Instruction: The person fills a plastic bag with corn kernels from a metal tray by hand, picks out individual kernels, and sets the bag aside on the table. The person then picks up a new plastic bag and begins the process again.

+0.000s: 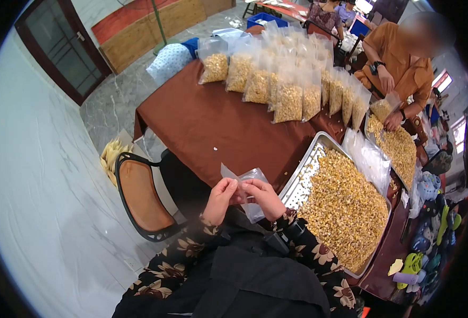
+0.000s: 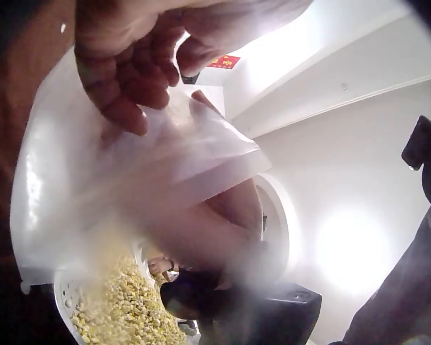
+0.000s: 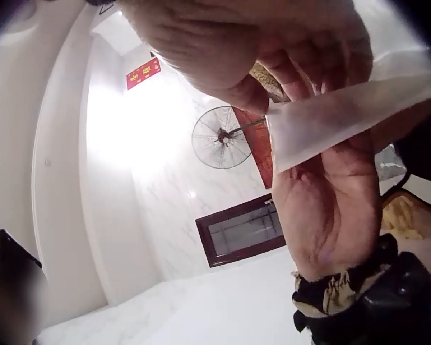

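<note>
Between my two hands, over the brown-covered table's front edge, is a clear plastic bag [image 1: 254, 212] with nothing inside. My left hand [image 1: 222, 197] pinches its upper edge with thumb and fingers. Close beside it, the right hand [image 1: 265, 197] grips the same edge. In the left wrist view the bag [image 2: 65, 172] hangs wide below the curled fingers of the left hand [image 2: 136, 65]. The right wrist view has a strip of the bag [image 3: 323, 126] crossing the left palm [image 3: 330, 208], with the right hand [image 3: 223, 43] above. Just to the right lies a metal tray [image 1: 296, 183] of loose corn kernels [image 1: 345, 206].
Several filled bags of corn [image 1: 288, 100] stand along the table's far side. A stack of plastic bags [image 1: 364, 153] lies by a second corn tray [image 1: 398, 151], where another person [image 1: 403, 58] handles a bag. A chair [image 1: 144, 193] is at the left.
</note>
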Action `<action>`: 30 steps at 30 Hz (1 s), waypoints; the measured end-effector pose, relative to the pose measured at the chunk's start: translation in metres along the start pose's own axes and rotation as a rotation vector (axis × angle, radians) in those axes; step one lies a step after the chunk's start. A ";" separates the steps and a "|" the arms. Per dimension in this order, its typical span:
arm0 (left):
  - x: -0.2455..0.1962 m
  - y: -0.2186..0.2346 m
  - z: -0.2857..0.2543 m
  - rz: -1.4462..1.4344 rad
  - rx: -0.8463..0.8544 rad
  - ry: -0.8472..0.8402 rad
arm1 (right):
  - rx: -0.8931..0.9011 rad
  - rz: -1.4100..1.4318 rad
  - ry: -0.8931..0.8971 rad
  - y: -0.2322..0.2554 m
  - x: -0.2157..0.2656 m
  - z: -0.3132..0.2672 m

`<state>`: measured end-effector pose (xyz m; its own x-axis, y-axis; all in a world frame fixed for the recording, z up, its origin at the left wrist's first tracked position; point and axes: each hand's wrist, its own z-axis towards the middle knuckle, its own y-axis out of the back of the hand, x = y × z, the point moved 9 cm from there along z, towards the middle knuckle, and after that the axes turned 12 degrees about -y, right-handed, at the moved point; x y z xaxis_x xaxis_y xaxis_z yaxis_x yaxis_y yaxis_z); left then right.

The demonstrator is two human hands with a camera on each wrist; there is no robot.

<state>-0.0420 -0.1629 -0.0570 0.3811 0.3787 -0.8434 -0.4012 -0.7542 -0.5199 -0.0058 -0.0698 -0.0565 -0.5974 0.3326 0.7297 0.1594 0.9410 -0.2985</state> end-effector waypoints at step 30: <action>-0.006 0.002 -0.006 0.101 -0.044 -0.039 | 0.052 -0.073 0.143 -0.007 -0.003 -0.005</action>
<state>-0.0398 -0.1698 -0.0518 0.3077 0.3196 -0.8962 -0.3989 -0.8118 -0.4264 -0.0010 -0.0776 -0.0536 -0.4877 0.2722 0.8295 0.0765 0.9598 -0.2699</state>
